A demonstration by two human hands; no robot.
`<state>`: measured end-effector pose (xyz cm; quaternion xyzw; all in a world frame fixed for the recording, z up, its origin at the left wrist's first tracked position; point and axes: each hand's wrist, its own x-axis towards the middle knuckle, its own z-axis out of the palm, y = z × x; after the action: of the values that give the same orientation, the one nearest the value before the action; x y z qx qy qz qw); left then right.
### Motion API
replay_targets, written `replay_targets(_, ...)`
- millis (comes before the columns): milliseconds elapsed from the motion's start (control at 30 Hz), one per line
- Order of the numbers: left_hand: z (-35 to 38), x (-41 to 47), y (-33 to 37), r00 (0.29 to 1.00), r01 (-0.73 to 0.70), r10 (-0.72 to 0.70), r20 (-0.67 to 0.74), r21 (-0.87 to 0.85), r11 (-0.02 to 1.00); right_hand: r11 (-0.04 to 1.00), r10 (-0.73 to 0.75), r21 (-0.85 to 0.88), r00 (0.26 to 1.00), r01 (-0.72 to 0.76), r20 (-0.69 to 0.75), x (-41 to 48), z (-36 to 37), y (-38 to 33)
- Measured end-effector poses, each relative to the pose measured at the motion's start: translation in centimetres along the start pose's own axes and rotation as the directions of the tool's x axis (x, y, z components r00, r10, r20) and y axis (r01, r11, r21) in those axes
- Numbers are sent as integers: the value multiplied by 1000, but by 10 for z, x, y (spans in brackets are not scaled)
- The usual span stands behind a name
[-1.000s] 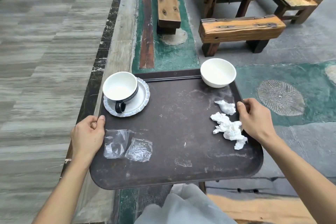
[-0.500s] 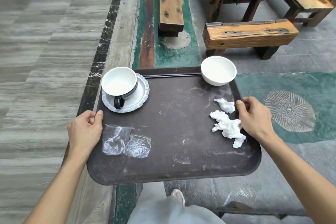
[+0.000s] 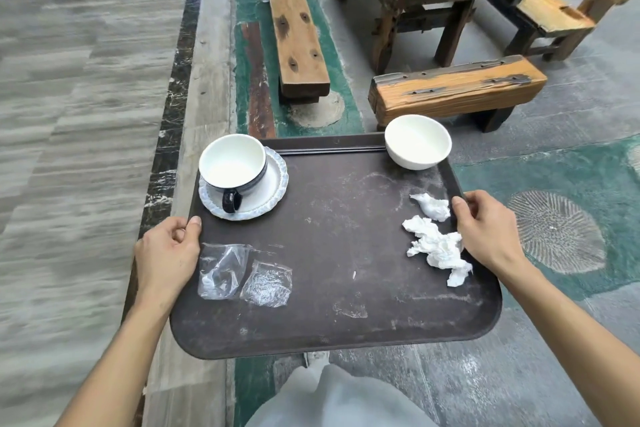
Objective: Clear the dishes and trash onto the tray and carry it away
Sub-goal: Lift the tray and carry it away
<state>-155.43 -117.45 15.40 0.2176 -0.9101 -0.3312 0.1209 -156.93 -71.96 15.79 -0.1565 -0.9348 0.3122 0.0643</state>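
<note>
You're basically on the last leg here. Everything's loaded: the dark brown tray [image 3: 332,288] is off any table, held out over the floor between your hands, so what's left, as far as I can judge, is walking it off and setting it down somewhere.

Your left hand [image 3: 166,253] is wrapped around the left rim, thumb on top, and your right hand [image 3: 485,229] clamps the right rim the same way; the fingers under the tray are hidden.

On board: a white cup [image 3: 232,163] with a dark band and dark handle sits on a scalloped white saucer [image 3: 272,191] at the far left corner. A plain white bowl [image 3: 418,141], smooth and glossy, is at the far right corner, right against the rim. Two crumpled white tissues [image 3: 436,246] lie just beside your right thumb, and two crinkly clear plastic wrappers [image 3: 242,274] sit by your left hand.

The tray surface is matte and scuffed with pale smears. The light trash could slide, so keep it level.
</note>
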Motion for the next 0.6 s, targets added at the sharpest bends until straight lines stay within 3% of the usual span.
replay_targets(300,43,108,29,998,-24,23,57,12,1000,997,75,6,997,-75,-15,84,26,-30)
replay_targets(600,112,189,86,998,-33,34,44,-23,999,999,51,20,998,-50,-40,211,38,-28)
